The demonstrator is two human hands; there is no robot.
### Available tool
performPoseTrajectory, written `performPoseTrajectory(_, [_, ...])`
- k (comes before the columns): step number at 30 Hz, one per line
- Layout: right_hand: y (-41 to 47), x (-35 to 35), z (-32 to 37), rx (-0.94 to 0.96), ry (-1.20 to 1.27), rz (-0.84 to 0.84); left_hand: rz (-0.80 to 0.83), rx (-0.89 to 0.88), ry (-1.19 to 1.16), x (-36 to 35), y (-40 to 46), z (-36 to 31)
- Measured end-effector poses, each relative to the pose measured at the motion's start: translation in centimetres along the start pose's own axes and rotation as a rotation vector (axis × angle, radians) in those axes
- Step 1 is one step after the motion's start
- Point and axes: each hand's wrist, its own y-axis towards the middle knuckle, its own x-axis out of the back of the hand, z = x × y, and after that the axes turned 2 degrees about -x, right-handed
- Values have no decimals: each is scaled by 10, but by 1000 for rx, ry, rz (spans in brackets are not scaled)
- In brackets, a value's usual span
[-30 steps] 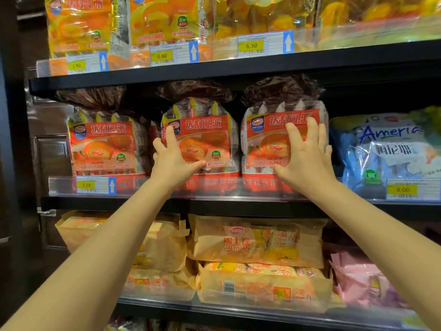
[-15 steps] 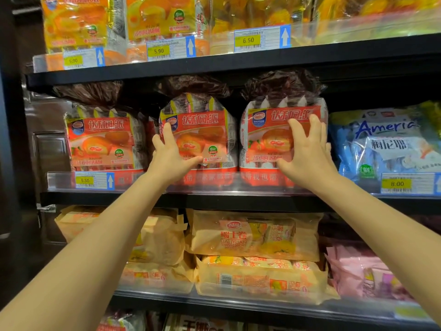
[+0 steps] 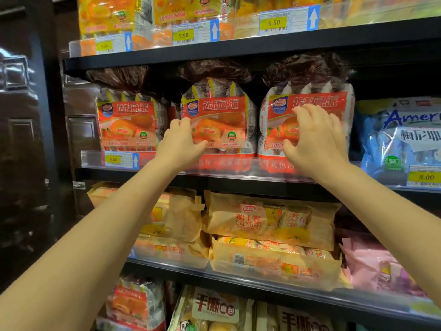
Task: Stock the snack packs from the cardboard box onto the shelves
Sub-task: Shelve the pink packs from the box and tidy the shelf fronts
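Three red snack packs with brown twisted tops stand in a row on the middle shelf (image 3: 238,185). My left hand (image 3: 180,143) curls around the left edge of the middle red pack (image 3: 222,118), thumb on its front. My right hand (image 3: 315,139) claws at the front of the right red pack (image 3: 310,99), fingers bent, thumb low on the wrapper. The left red pack (image 3: 128,125) stands untouched. The cardboard box is out of view.
Orange packs (image 3: 105,17) fill the shelf above, behind price tags. A blue pack (image 3: 401,137) sits right of the red row. Tan swiss-roll packs (image 3: 269,220) and a pink pack (image 3: 372,263) lie on the shelf below. A dark wooden wall (image 3: 26,139) stands at the left.
Both hands went from lying flat with straight fingers on the packs to curled fingers. The left hand shifted onto the middle pack's left edge. The view has dropped a little.
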Motion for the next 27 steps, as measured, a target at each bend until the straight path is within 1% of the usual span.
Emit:
performPoseTrajectory(5, [-10, 1, 44, 50, 6, 6, 15, -139, 135, 22, -19, 12])
performPoseTrajectory(8, [-24, 3, 78, 54, 46, 0, 1, -220, 131, 34, -32, 27])
performPoseTrajectory(10, [-37, 2, 102, 40, 82, 5, 26, -269, 120, 41, -44, 40])
performPoseTrajectory(15, [-87, -8, 158, -39, 158, -3, 65, -355, 49, 50, -85, 79])
performPoseTrajectory(17, [-112, -13, 175, -83, 209, 1, 66, -353, 12, 47, -108, 95])
performPoseTrajectory(19, [-138, -22, 186, -95, 233, 17, 74, -398, -6, 42, -133, 112])
performPoseTrajectory(22, [-178, -44, 195, -90, 257, 100, 136, -474, 2, 26, -169, 137])
performPoseTrajectory(27, [-239, -81, 203, -77, 293, 187, 227, -450, -40, -13, -225, 169])
